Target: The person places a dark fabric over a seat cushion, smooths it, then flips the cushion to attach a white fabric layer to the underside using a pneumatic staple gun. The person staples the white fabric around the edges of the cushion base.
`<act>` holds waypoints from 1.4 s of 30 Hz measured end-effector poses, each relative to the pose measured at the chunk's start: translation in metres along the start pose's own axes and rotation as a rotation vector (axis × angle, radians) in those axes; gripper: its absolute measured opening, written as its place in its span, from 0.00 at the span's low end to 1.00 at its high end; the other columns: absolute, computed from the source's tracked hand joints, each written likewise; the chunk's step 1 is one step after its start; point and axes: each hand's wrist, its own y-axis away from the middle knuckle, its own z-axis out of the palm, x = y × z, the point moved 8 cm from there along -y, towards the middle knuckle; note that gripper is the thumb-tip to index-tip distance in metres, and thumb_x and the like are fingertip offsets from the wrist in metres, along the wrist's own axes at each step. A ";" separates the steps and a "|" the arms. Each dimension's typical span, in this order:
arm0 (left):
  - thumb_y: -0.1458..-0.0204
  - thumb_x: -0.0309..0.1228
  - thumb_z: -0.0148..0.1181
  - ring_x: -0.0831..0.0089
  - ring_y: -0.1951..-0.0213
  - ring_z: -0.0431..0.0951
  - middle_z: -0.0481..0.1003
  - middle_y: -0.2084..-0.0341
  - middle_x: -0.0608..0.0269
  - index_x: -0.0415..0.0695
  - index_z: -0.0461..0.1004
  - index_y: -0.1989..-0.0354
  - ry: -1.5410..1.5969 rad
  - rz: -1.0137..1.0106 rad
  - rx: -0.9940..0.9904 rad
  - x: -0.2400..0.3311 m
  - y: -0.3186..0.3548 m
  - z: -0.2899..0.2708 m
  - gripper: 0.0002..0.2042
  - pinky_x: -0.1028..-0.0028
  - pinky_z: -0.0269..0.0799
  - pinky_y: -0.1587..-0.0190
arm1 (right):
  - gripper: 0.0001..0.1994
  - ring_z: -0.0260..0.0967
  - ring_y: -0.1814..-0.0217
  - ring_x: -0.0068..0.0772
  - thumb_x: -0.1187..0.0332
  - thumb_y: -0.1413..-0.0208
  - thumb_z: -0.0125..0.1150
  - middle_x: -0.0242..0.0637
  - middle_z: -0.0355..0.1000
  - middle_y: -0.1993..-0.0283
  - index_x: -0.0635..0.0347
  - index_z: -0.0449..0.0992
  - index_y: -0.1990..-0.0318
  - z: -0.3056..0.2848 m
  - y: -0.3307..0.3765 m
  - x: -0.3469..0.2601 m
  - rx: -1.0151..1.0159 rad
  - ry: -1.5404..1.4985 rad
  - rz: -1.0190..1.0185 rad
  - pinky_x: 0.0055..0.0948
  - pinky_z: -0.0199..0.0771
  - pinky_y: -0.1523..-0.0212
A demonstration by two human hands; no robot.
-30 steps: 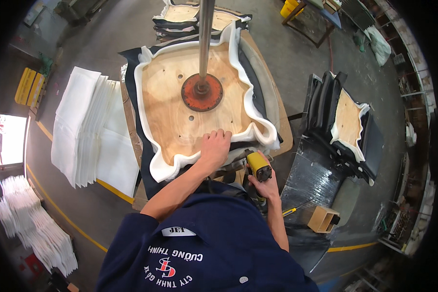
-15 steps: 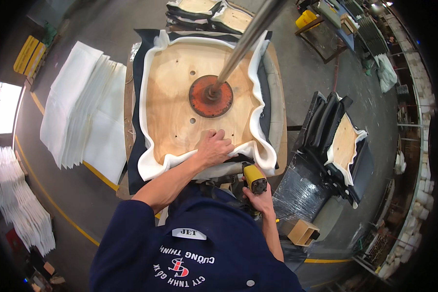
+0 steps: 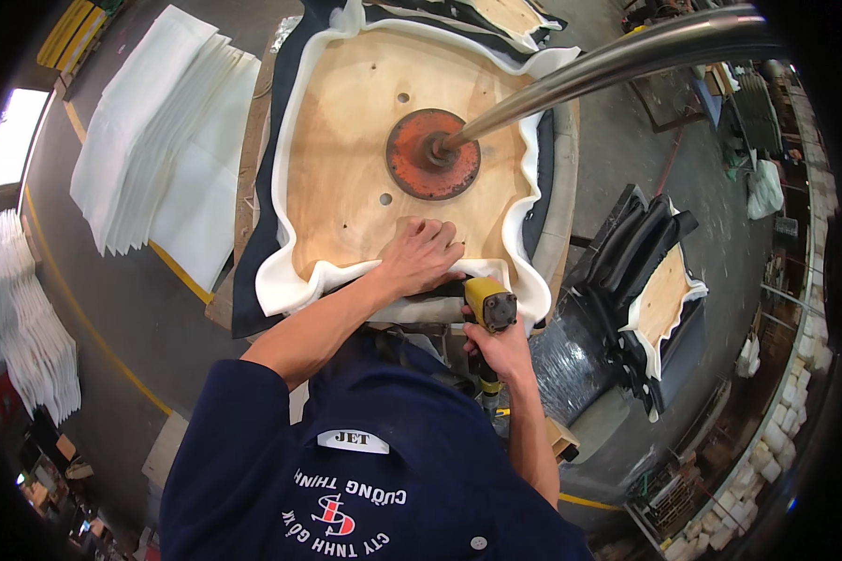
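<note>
A plywood panel point(image 3: 346, 122) lies on the work table, ringed by white foam padding point(image 3: 283, 292) and a dark cover point(image 3: 249, 280) that sticks out around it. My left hand point(image 3: 423, 254) is closed at the panel's near edge, fingers curled over the wood, pulling the dark cover's edge inward. The pinched fold is partly hidden under the hand. In my right hand point(image 3: 507, 351) is a yellow staple gun point(image 3: 482, 297), its head up against the near edge just right of my left hand. A round red press plate point(image 3: 430, 154) rests on the panel's middle.
The press plate's metal rod point(image 3: 571, 79) slants up to the right. White sheets point(image 3: 159, 140) are stacked on the left. Finished-looking black padded panels point(image 3: 617, 271) stand at the right, beside a small wooden box point(image 3: 559, 439). More panels point(image 3: 510, 17) lie beyond the table.
The view has shifted, so the panel now sits higher. The staple gun is closer to the panel's near edge and my left hand. My left hand keeps its hold.
</note>
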 end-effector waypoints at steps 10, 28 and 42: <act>0.52 0.44 0.64 0.62 0.53 0.67 0.69 0.60 0.62 0.51 0.72 0.62 -0.001 -0.041 -0.059 0.002 -0.004 -0.007 0.14 0.59 0.59 0.51 | 0.25 0.72 0.79 0.27 0.82 0.52 0.61 0.38 0.75 0.59 0.62 0.66 0.44 0.005 -0.014 -0.008 0.022 0.003 0.032 0.27 0.73 0.80; 0.48 0.46 0.64 0.56 0.47 0.70 0.73 0.51 0.54 0.43 0.68 0.38 -0.179 -0.342 -0.255 0.023 0.027 -0.066 0.32 0.55 0.62 0.47 | 0.34 0.74 0.76 0.29 0.78 0.54 0.60 0.36 0.75 0.62 0.54 0.64 0.34 -0.007 0.022 0.018 0.048 -0.089 -0.194 0.31 0.76 0.76; 0.49 0.47 0.64 0.56 0.53 0.72 0.73 0.61 0.55 0.43 0.75 0.59 -0.265 -0.287 -0.420 0.007 0.087 -0.076 0.20 0.56 0.63 0.51 | 0.39 0.81 0.56 0.49 0.77 0.57 0.67 0.50 0.80 0.57 0.50 0.65 0.32 -0.002 0.046 0.051 0.362 0.091 -0.604 0.37 0.78 0.55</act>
